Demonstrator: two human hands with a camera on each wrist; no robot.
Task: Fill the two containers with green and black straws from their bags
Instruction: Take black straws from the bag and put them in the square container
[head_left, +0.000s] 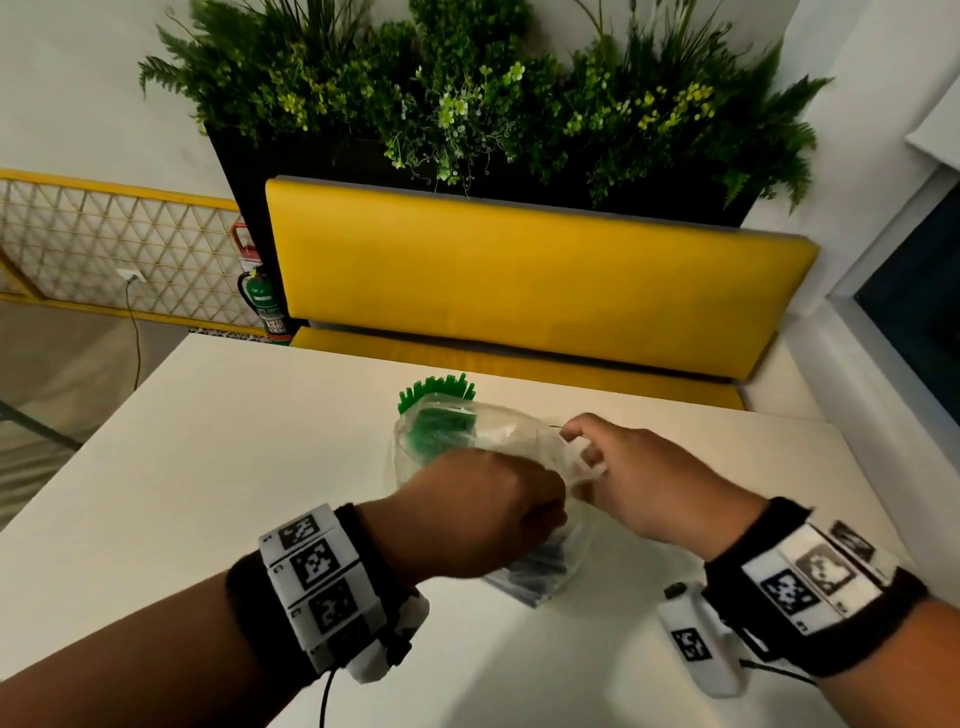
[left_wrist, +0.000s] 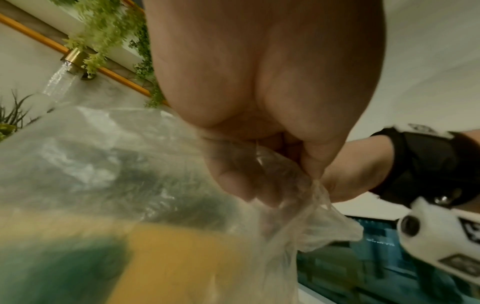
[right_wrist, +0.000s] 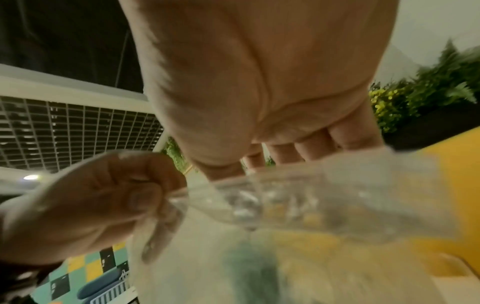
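Above the white table (head_left: 208, 493) both hands hold up a clear plastic bag (head_left: 519, 436). My left hand (head_left: 545, 499) pinches one edge of its mouth, and my right hand (head_left: 582, 452) pinches the opposite edge. Dark straws (head_left: 537, 574) hang in the bag's lower end under my left hand. Behind the bag, green straws (head_left: 436, 389) stick upright; whatever holds them is hidden. In the left wrist view the curled fingers (left_wrist: 246, 185) grip crumpled film (left_wrist: 319, 216). The right wrist view shows the right fingers (right_wrist: 311, 150) holding the blurred bag (right_wrist: 311, 201), with the left hand (right_wrist: 103, 195) opposite.
A yellow bench (head_left: 519, 280) runs along the table's far side, with a dark planter of greenery (head_left: 467, 93) behind it. A fire extinguisher (head_left: 260, 301) stands on the floor at the left. A white wall and window frame (head_left: 883, 312) close off the right side.
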